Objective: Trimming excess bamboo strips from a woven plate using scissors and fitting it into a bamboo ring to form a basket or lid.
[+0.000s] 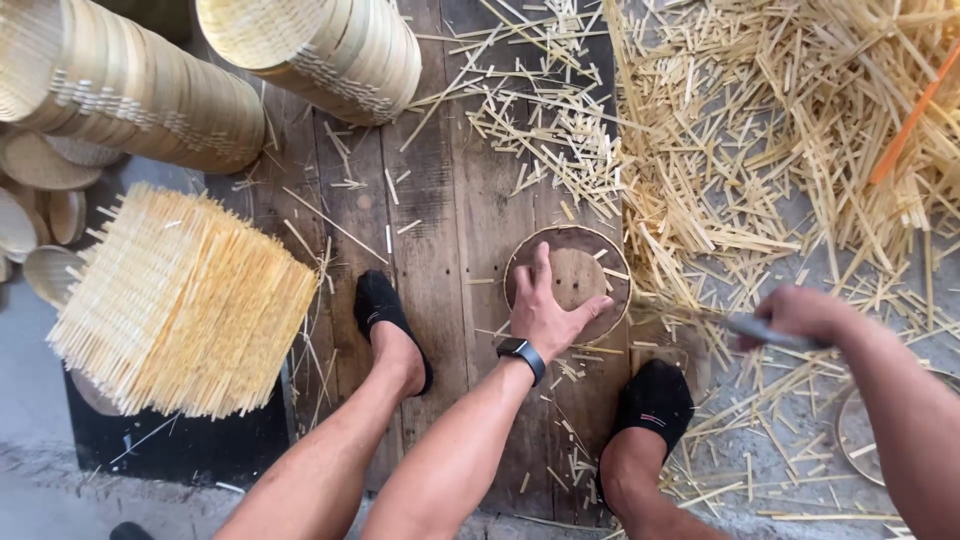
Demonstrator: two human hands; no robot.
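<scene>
Here, a round woven disc (578, 275) is pressed flat on the wooden boards (440, 230) between two black-socked feet; the left hand (541, 312) is spread on it, fingers apart. A blurred tool (752, 328) is gripped in the right hand (800, 312), fingers wrapped around it; bamboo offcuts (760, 140) are heaped beyond.

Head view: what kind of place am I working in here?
Probably a bamboo-craft workshop floor. Stacks of round woven bamboo trays lie beside a block of cut pale bamboo strips, and loose offcut slivers litter the ground. The left hand presses a round wooden disc on dark planks.
</scene>
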